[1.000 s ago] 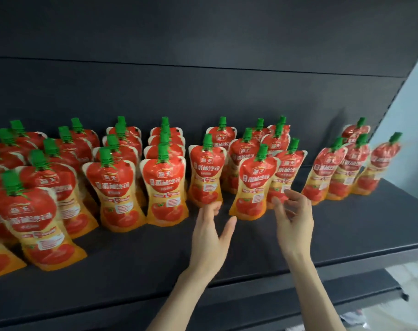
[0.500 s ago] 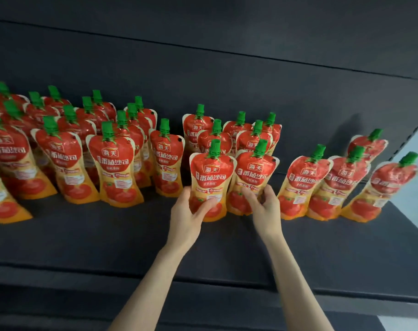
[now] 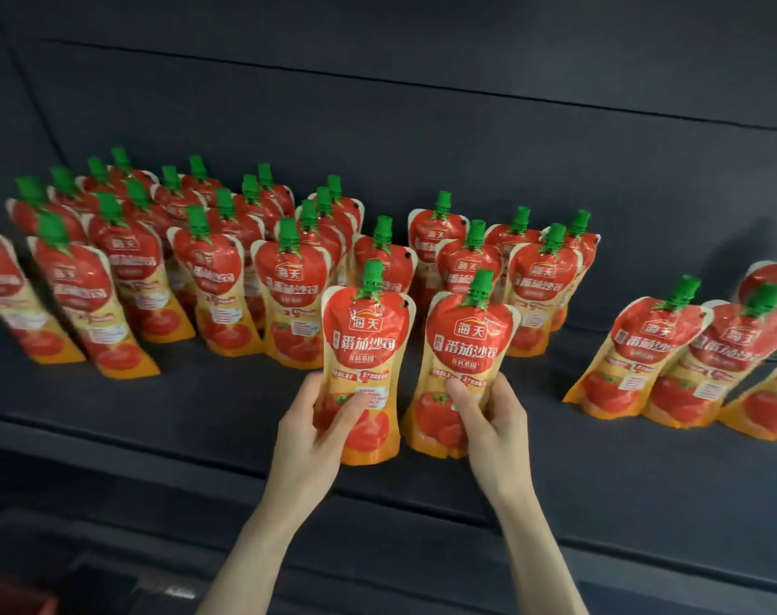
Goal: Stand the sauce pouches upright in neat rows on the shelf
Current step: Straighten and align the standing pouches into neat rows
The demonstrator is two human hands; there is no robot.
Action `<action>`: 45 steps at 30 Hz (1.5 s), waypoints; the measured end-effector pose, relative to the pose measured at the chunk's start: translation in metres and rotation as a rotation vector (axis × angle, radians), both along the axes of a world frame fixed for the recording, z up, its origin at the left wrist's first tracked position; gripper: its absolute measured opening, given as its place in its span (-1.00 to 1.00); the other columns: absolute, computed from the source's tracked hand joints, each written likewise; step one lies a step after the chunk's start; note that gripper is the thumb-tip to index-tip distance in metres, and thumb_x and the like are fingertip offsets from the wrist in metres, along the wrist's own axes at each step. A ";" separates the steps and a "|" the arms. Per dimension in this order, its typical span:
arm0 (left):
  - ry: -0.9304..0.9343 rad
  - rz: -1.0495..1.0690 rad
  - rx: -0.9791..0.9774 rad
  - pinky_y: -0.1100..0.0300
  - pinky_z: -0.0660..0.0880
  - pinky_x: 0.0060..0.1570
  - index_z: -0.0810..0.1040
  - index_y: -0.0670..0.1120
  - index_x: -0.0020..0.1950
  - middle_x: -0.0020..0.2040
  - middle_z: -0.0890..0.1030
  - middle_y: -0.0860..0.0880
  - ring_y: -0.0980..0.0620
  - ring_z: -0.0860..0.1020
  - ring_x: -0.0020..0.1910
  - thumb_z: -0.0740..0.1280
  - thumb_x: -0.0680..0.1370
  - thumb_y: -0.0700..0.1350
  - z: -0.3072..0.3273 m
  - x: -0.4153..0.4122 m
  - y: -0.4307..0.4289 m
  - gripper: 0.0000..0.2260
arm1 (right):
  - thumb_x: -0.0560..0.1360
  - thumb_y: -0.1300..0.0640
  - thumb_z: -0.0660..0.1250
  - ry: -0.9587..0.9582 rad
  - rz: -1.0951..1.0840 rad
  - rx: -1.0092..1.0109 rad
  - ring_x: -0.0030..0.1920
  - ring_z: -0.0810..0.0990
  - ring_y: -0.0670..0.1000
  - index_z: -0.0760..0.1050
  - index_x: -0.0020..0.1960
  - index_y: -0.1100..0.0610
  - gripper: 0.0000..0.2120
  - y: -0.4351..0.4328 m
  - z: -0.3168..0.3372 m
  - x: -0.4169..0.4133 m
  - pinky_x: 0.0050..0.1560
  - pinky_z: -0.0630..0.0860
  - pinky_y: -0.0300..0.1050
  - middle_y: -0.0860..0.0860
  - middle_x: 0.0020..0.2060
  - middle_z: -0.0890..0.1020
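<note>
Head view: a dark, matte shelf [image 3: 191, 419] runs left to right, backed by a dark panel [image 3: 422, 139] crossed by thin horizontal seams. A lower ledge [image 3: 622, 565] in the same dull finish lies nearer. A large block of pouches [image 3: 289, 295] stands in rows from the far left to the centre, blurred at its left end. A smaller group [image 3: 644, 361] leans at the right, well apart from the block.

A second ago both hands were empty with fingers spread. Half a second ago they gripped two pouches at the front of the central cluster; now those two are nearer, clear of the rows.

The left hand [image 3: 309, 430] has its fingers and thumb curled round the lower part of the left pouch [image 3: 364, 344]. The right hand [image 3: 495, 419] grips the lower part of the right pouch [image 3: 464, 348] the same way. Both pouches are upright, side by side. I cannot tell whether their bases touch the shelf.

Each pouch is glossy, flexible film, waisted in outline, red above and orange-yellow below, topped by a ribbed green cap [image 3: 372, 277].
</note>
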State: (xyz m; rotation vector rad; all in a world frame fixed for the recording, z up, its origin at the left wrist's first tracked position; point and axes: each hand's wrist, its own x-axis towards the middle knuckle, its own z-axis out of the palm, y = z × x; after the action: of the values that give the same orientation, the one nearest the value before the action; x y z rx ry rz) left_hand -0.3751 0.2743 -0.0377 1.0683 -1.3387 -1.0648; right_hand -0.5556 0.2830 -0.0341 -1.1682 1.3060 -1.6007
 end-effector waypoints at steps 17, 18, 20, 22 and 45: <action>-0.044 -0.064 -0.048 0.45 0.49 -0.13 0.46 0.03 0.11 0.02 0.59 0.16 0.30 0.56 0.00 0.34 0.50 -0.08 0.000 0.186 -0.030 -0.80 | 0.51 0.14 0.31 -0.001 -0.130 -0.097 0.02 0.63 -0.07 0.48 0.15 0.13 -0.77 -0.010 -0.006 0.200 -0.05 0.58 -0.21 0.01 0.00 0.66; -0.065 -0.076 -0.058 0.46 0.48 -0.12 0.45 0.04 0.11 0.02 0.59 0.17 0.31 0.55 0.00 0.34 0.50 -0.07 0.001 0.188 -0.035 -0.79 | 0.51 0.15 0.30 0.007 -0.138 -0.096 0.02 0.63 -0.08 0.47 0.17 0.13 -0.77 -0.013 -0.005 0.205 -0.05 0.58 -0.22 0.00 0.01 0.65; -0.110 -0.093 -0.081 0.46 0.47 -0.10 0.43 0.08 0.10 0.04 0.58 0.17 0.32 0.54 0.01 0.34 0.49 -0.04 0.000 0.189 -0.044 -0.79 | 0.52 0.16 0.30 0.024 -0.148 -0.093 0.04 0.62 -0.11 0.46 0.19 0.11 -0.75 -0.019 -0.003 0.211 -0.05 0.56 -0.24 -0.03 0.02 0.65; -0.147 -0.093 -0.086 0.39 0.50 -0.02 0.41 0.15 0.08 0.06 0.58 0.15 0.29 0.53 0.05 0.32 0.46 0.05 -0.004 0.188 -0.053 -0.78 | 0.53 0.15 0.29 0.048 -0.151 -0.077 0.08 0.61 -0.12 0.44 0.24 0.11 -0.71 -0.025 -0.004 0.213 0.02 0.56 -0.22 -0.05 0.07 0.63; -0.419 0.286 -0.273 0.14 0.44 0.12 0.45 -0.18 0.28 0.18 0.57 -0.11 -0.07 0.53 0.19 0.44 0.43 -0.03 -0.026 0.187 -0.064 -0.52 | 0.50 0.07 0.34 0.406 -0.232 0.080 0.10 0.51 -0.12 0.28 0.34 0.07 -0.55 -0.034 -0.021 0.208 0.07 0.45 -0.28 -0.09 0.11 0.53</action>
State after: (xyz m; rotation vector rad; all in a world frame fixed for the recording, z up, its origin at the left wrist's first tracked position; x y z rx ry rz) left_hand -0.1877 0.2102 -0.0638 1.2697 -1.5482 -0.4436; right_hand -0.3479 0.2489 -0.0554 -1.3801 1.8047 -1.4998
